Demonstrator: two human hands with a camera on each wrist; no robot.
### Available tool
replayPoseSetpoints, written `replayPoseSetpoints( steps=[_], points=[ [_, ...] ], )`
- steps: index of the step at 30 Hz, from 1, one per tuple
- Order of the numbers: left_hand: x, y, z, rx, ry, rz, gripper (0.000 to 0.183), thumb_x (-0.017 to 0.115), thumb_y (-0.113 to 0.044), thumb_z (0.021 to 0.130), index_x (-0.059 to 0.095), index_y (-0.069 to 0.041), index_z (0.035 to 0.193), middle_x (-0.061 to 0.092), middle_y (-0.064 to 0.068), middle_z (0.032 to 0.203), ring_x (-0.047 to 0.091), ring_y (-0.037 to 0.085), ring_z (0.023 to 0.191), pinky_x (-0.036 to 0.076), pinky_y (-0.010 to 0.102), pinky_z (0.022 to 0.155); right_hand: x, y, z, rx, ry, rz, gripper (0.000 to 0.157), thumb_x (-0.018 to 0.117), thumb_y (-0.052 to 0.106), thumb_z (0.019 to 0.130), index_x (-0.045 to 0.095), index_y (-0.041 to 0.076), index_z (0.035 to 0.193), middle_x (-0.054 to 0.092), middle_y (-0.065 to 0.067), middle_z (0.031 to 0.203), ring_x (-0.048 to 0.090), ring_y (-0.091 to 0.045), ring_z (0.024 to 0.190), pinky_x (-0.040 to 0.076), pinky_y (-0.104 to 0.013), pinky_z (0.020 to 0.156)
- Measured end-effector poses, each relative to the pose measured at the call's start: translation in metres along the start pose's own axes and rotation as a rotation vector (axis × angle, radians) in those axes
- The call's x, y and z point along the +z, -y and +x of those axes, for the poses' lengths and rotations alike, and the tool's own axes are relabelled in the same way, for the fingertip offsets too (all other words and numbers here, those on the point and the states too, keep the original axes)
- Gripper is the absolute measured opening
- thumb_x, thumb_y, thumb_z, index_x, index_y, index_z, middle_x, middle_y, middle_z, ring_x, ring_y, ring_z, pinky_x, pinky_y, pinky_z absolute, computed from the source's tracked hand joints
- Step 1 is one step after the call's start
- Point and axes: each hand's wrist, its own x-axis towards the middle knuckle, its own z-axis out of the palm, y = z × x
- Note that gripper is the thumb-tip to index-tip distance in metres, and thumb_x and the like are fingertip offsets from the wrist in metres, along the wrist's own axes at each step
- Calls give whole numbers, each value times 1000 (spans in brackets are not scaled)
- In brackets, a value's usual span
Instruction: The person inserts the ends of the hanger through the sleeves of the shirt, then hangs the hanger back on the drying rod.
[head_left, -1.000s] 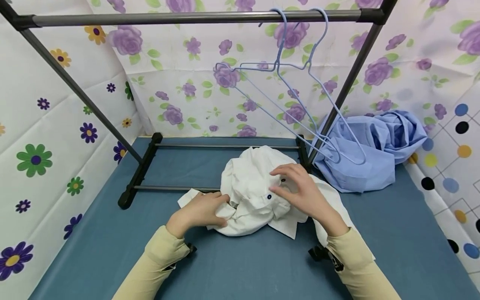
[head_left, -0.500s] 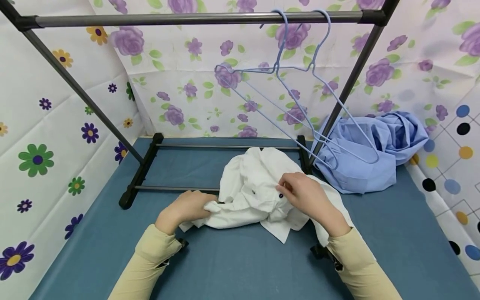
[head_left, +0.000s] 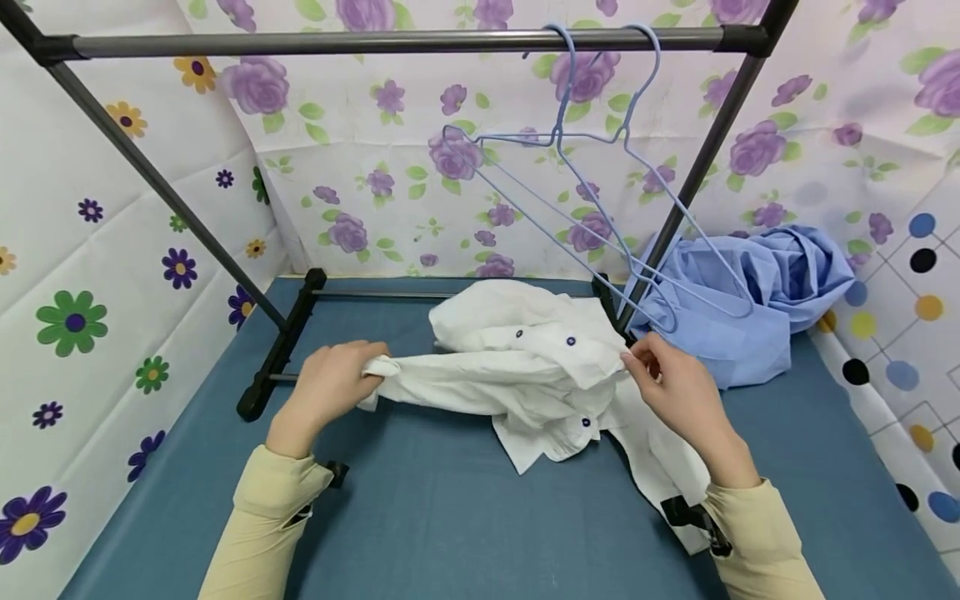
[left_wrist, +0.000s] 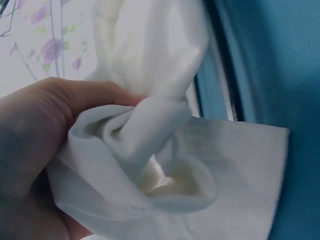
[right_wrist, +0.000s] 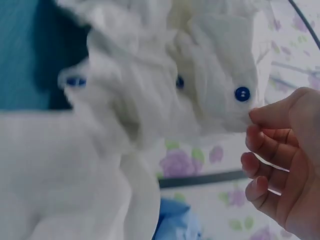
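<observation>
A crumpled white shirt point(head_left: 517, 367) with dark blue buttons is held between both hands above the blue-grey table. The left hand point(head_left: 330, 387) grips a gathered, bunched part at its left end; the left wrist view shows the thumb pressed on the rolled white cloth point(left_wrist: 150, 145). At the shirt's right side, the right hand point(head_left: 682, 400) pinches an edge. In the right wrist view that hand point(right_wrist: 285, 150) has thumb and forefinger on the cloth close to a blue button point(right_wrist: 242, 94), the other fingers loosely bent. A long white piece hangs down beside the right wrist.
Behind the shirt stands a black rack with a top bar point(head_left: 375, 42) and a base point(head_left: 258, 392) on the table point(head_left: 465, 525). Light blue wire hangers point(head_left: 562, 137) hang on its right part. A bundled blue garment point(head_left: 750, 292) lies at the right.
The left hand has taken hold of the shirt and moved left with it. The right hand has moved right, now pinching an edge. The bunched shirt is stretched wider and more buttons show.
</observation>
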Motion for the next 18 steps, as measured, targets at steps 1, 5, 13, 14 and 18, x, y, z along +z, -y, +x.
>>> replayPoseSetpoints(
  steps=[1,5,13,14,18],
  points=[
    [-3,1,0,-2,-26,9,10,68,-17,84,65,-23,91,61,-4,81,43,12,51,34,30,47,-1,-4,-3,15,7,-3,12,56,30,94,56,18,90,49,6,66,43,-11,53,34,-30,48],
    [-5,1,3,13,-85,33,10,69,-21,84,67,-21,94,61,-2,81,43,12,50,36,31,47,-5,-20,-14,60,56,-19,14,53,31,95,54,18,92,50,5,65,45,-11,52,35,-30,47],
    [24,-8,-2,42,121,6,9,68,-18,84,64,-23,90,60,-4,81,48,11,59,40,37,56,-2,-41,-26,92,214,20,18,52,35,95,55,18,96,59,2,81,52,-11,61,41,-31,52],
    [26,-8,-3,44,137,6,9,68,-19,84,63,-23,90,60,-4,82,49,12,61,41,39,59,-1,-42,-26,82,220,47,17,52,34,95,55,18,98,59,2,81,53,-11,63,42,-31,53],
    [28,-13,-7,35,159,8,21,71,-26,82,65,-20,102,58,-1,90,54,20,79,38,51,74,0,-44,-24,52,224,144,23,54,34,94,54,20,112,61,3,88,58,-12,73,46,-31,59]
  ],
)
